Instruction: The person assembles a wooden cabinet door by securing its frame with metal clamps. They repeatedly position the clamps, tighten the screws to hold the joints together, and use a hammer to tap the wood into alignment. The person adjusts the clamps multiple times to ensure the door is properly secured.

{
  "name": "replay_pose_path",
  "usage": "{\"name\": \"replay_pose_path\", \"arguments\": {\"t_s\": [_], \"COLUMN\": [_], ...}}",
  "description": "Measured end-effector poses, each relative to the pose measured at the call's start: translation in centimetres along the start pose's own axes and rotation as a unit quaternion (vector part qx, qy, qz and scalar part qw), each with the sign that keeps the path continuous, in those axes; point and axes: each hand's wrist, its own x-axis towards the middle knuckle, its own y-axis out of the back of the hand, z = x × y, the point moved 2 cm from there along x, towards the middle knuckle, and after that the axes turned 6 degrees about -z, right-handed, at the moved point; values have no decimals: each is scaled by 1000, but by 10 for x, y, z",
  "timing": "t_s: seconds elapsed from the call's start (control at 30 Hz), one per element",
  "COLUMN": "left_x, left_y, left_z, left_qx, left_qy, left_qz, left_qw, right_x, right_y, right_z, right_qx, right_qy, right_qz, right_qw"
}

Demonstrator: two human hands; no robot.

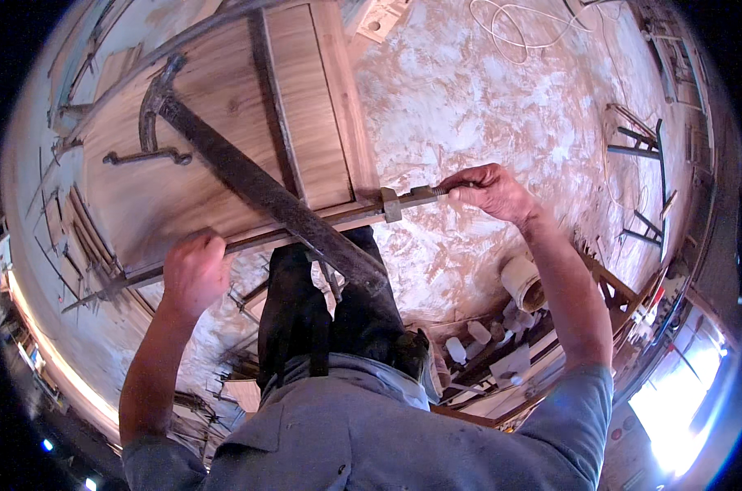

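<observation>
A long metal bar clamp (pixel 264 236) runs along the near edge of a framed wooden panel (pixel 215 90). Toward its left end my left hand (pixel 197 272) is closed around the bar. My right hand (pixel 493 193) pinches the screw end of the same clamp, just right of its jaw (pixel 390 204), which sits by the panel's right corner. A heavier, dark clamp (pixel 248 182) lies diagonally over the panel, its screw and cross handle (pixel 147 154) at the far left. Another thin metal bar (pixel 277 106) crosses the panel from near to far.
Wood strips (pixel 84 233) lean at the left. Right of my legs are a white bucket (pixel 525 283), plastic bottles (pixel 467 342) and clutter. A dark metal frame (pixel 662 184) is at the far right, a pale cable (pixel 514 39) on the paint-smeared floor (pixel 485 106).
</observation>
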Motion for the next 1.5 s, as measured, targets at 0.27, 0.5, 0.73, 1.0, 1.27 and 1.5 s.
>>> {"name": "replay_pose_path", "arguments": {"t_s": [0.27, 0.5, 0.73, 1.0, 1.27, 1.5], "left_x": [-4, -1, -3, -7, -5, -3], "left_y": [-5, -8, -9, -15, -13, -13], "left_z": [2, 2, 0, -3, 1, 1], "left_qx": [21, 42, 42, 49, 49, 48], "left_qy": [19, 45, 21, 39, 25, 15], "left_qz": [6, -13, 20, 10, 54, 76], "left_qw": [1000, 998, 999, 998, 997, 996], "right_x": [1, -10, -56, -31, -27, -23], "right_y": [-35, -30, -38, -29, -21, -14], "right_z": [-20, -32, -29, -21, -29, -32], "right_qx": [8, 87, -568, -593, -514, -354], "right_qy": [-113, -119, 172, 360, 370, 314], "right_qz": [165, 132, 161, 191, 152, 145], "right_qw": [980, 980, 788, 694, 759, 869]}}
